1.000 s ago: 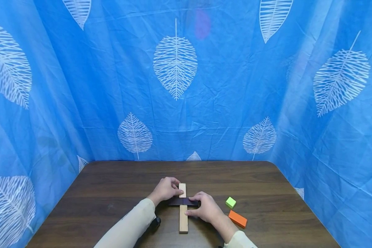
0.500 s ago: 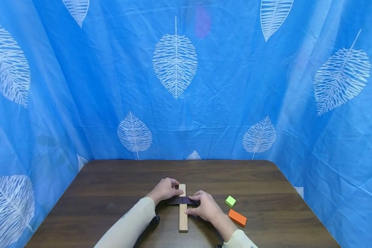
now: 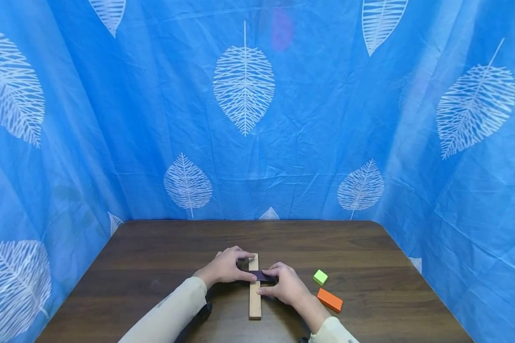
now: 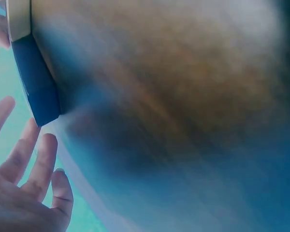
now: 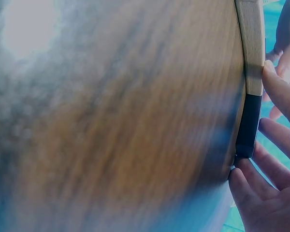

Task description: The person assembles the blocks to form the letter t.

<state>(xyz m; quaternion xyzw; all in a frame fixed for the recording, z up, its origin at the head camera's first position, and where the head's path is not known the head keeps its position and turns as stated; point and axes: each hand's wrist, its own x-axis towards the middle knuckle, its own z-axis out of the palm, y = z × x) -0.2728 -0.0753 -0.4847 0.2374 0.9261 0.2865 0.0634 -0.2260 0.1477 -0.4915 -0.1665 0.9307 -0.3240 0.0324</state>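
Observation:
Flat wooden blocks lie in a cross on the table. One pale block (image 3: 253, 262) points away from me, a second pale block (image 3: 255, 305) points toward me. Between them, a dark block (image 3: 266, 277) extends right; another dark block (image 4: 37, 79), mostly covered by my left hand in the head view, extends left. My left hand (image 3: 225, 267) spans the left side, thumb at the centre of the cross, a fingertip at the far pale block. My right hand (image 3: 288, 287) has its index finger on the right dark block and its thumb against the near pale block's side.
A small lime-green block (image 3: 320, 277) and an orange rectangular block (image 3: 329, 300) lie to the right of my right hand. The brown wooden table (image 3: 154, 305) is enclosed by a blue curtain (image 3: 300, 143) with white leaf prints.
My left hand has spread: its thumb has slid from the far pale block toward me onto the dark blocks at the centre. My right hand keeps its place.

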